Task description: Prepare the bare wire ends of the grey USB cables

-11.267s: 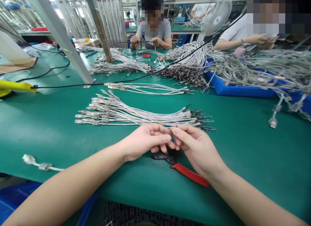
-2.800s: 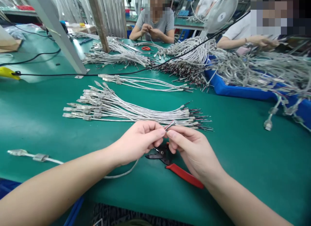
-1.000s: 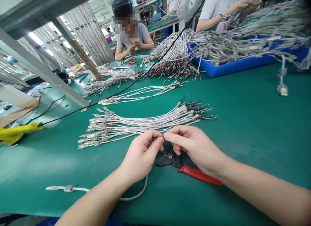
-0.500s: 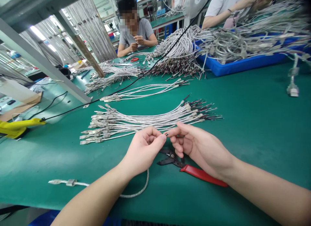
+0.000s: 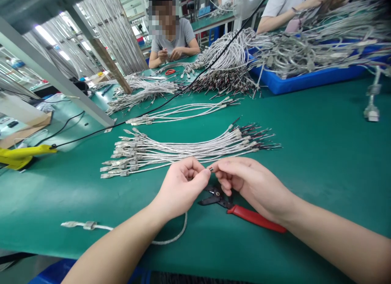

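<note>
My left hand (image 5: 185, 188) pinches the wire end of a white USB cable (image 5: 175, 238) between thumb and fingertips. From that hand the cable loops down and passes under my left forearm, and its connector end (image 5: 71, 224) lies on the mat at the left. My right hand (image 5: 249, 182) meets the short dark wire tips with thumb and index finger closed on them, other fingers curled. Below it lies a wire stripper (image 5: 256, 219) with a red handle and dark jaws, partly covered by the hand. Behind both hands rests a row of similar cables (image 5: 183, 147), stripped ends to the right.
Several more cables (image 5: 183, 114) lie farther back. A large cable heap (image 5: 226, 60) and a blue tray (image 5: 299, 84) full of cables stand behind. A yellow tool (image 5: 27, 154) is at left, with a black cord (image 5: 91, 134) crossing the table. Two co-workers sit opposite.
My right thumb has come down against the index finger at the wire tips. My left hand has barely moved. The co-worker opposite has lowered their hands slightly.
</note>
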A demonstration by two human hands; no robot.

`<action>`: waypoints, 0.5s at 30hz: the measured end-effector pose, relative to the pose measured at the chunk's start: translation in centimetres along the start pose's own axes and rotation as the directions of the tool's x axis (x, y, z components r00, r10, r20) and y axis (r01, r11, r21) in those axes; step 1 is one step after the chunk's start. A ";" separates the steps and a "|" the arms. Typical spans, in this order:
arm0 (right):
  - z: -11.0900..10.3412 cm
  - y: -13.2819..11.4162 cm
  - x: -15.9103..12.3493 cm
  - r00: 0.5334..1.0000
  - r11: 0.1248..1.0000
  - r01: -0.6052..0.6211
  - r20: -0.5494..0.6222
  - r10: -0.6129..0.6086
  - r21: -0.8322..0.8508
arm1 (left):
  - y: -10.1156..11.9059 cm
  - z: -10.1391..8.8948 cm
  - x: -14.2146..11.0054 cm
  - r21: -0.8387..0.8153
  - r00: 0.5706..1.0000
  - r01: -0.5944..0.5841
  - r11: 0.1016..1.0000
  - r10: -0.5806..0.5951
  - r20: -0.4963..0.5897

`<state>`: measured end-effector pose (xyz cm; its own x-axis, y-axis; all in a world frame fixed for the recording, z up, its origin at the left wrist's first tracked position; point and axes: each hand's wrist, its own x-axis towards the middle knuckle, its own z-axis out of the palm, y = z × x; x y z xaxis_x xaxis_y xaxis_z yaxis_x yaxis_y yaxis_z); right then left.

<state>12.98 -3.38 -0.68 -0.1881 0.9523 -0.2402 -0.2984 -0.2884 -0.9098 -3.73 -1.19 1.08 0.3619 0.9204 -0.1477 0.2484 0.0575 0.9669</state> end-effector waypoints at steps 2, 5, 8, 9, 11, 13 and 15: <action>0.0 0.1 0.0 0.999 0.991 0.053 -0.003 -0.054 -0.124 | 0.1 0.0 0.0 -0.001 1.000 0.002 1.000 -0.002 0.007; 0.1 0.0 0.0 0.995 0.967 0.098 -0.004 -0.102 -0.235 | 0.2 0.1 0.0 -0.026 1.000 0.011 1.000 -0.011 0.009; 0.2 -0.1 -0.3 0.995 0.963 0.099 -0.006 -0.104 -0.251 | 0.4 0.0 0.0 -0.086 0.999 0.048 0.995 -0.047 0.011; 0.2 -0.2 -0.3 0.995 0.962 0.097 -0.008 -0.103 -0.253 | 0.5 -0.2 0.0 -0.113 0.998 0.058 0.992 -0.057 0.014; 0.2 -0.3 -0.4 0.994 0.964 0.100 -0.012 -0.107 -0.247 | 0.6 -0.6 0.0 -0.172 0.997 0.073 0.982 -0.066 0.041; 0.2 -0.4 -0.4 0.993 0.965 0.107 -0.022 -0.115 -0.239 | 0.8 -1.0 0.0 -0.211 0.992 0.093 0.973 -0.072 0.102; 0.1 -0.6 -0.4 0.991 0.964 0.115 -0.039 -0.127 -0.240 | 0.9 -1.4 0.0 -0.198 0.984 0.116 0.973 -0.085 0.158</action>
<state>13.15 -3.63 0.00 -0.1121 0.9844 -0.1353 -0.0842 -0.1451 -0.9858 -4.78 -0.64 2.22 0.4769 0.8394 -0.2606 0.1056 0.2396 0.9651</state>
